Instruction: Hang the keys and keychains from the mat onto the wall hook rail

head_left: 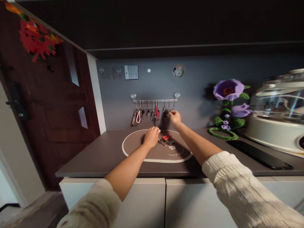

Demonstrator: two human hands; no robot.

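My left hand (151,136) hovers low over a brown oval mat (131,154), its fingers curled together; whatever they may hold is hidden. Just right of it, a bunch of keys (162,142) with a red tag (166,137) lies on the mat. At the right end of a clear hook rail (155,100), my right hand (175,118) has its fingers pinched. Its fingertips are beside a dark key bunch (165,113) hanging there; I cannot make out what is between them. More keys hang farther left, with a pink strap loop (138,117) and a red strap (157,113).
A purple flower ornament (229,90) stands to the right, near a black phone (260,154) and a white appliance with a clear cover (275,131). A dark cabinet (166,25) overhangs the counter (95,155). On the left is a dark red door (59,126).
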